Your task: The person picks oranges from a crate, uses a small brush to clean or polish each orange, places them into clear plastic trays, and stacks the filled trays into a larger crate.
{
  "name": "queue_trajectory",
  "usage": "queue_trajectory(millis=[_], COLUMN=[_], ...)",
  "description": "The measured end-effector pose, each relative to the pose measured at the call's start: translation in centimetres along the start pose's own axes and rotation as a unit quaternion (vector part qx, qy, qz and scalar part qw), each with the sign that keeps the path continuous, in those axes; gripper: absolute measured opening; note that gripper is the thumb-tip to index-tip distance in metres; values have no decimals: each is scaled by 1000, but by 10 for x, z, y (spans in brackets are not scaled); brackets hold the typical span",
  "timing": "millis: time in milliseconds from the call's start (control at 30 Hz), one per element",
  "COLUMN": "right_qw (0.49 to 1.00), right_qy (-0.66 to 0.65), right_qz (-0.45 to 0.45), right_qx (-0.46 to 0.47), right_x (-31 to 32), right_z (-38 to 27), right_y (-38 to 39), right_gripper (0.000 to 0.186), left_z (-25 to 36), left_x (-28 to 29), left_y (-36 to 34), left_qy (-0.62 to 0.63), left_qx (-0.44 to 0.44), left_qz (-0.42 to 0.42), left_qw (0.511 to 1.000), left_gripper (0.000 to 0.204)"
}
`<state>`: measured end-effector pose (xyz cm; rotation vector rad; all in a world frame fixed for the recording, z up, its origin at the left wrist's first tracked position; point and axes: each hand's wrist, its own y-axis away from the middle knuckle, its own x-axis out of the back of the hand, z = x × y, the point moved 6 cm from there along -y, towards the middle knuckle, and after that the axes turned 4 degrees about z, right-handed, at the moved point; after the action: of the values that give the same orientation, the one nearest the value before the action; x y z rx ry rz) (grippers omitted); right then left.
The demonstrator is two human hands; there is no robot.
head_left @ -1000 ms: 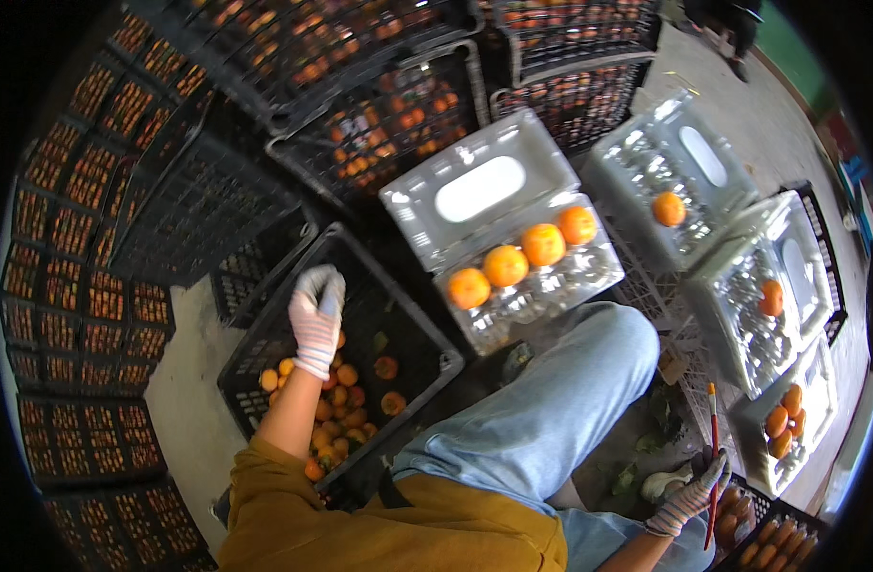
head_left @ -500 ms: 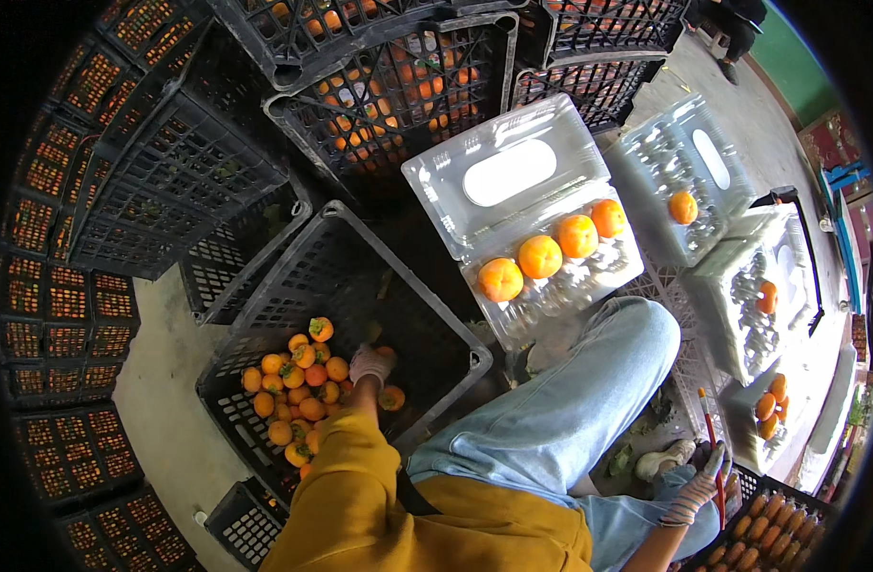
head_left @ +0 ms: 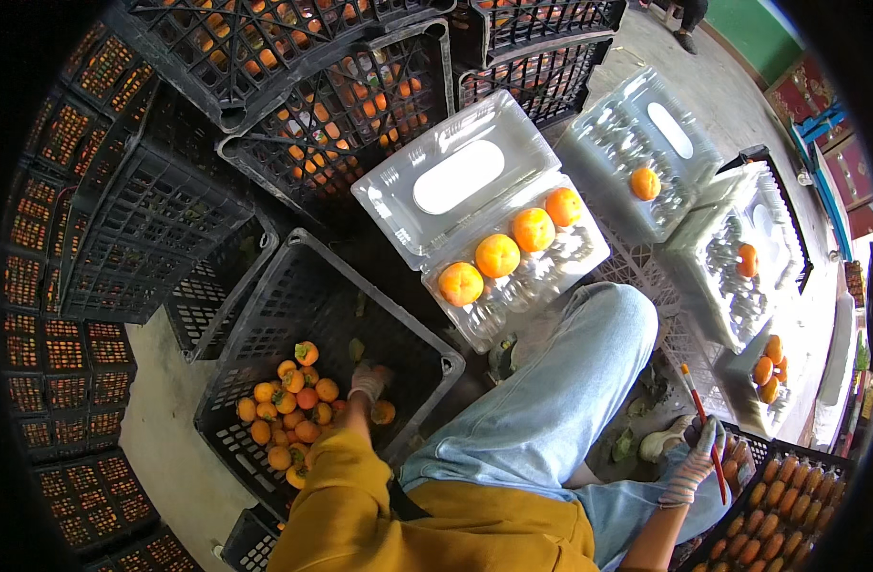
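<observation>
Persimmons (head_left: 285, 401) lie heaped in the near left part of a black crate (head_left: 379, 297), and our left grip (head_left: 368, 383) is down inside that crate, just to the right of the heap. One loose persimmon (head_left: 383, 412) sits on the near side of the grip, close to the glove. The fingers point away from us and are blurred and dim, so we cannot tell whether they are spread or closed on a fruit.

To the far right of the left grip we have an open clear box (head_left: 389, 205), its lid tipped back, with a row of four persimmons (head_left: 497, 255) well apart from the glove. Farther right, a second clear box (head_left: 603, 124) holds a single persimmon (head_left: 645, 184).

Our right grip (head_left: 692, 472), also gloved, is at the near right by our bent leg (head_left: 560, 381). It pinches a thin red stick (head_left: 698, 405), which slants with its upper end toward the far left. Right of it stands a dark crate (head_left: 799, 449) with rows of orange-brown pieces.
</observation>
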<state>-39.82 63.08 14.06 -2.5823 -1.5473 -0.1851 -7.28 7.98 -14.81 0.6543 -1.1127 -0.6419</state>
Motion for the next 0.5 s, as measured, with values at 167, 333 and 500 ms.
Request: queue_trajectory(millis=[167,333,500], right_qw=[999,999,998], right_qy=[-21,-4,-10], right_qz=[-45,-23,-19], right_qx=[-22,-22,61], right_x=[9,13,14], right_z=[6,20,20], right_y=[-5,-4,-9], right_gripper=[20,25,25], left_z=[40,166,267], left_x=[39,86,78], left_y=[77,213,299], left_qy=[594,621,416], left_qx=[-12,-187,-400], left_qz=[-112,-392,-339], left_qw=[796,652,743], left_gripper=[37,44,59])
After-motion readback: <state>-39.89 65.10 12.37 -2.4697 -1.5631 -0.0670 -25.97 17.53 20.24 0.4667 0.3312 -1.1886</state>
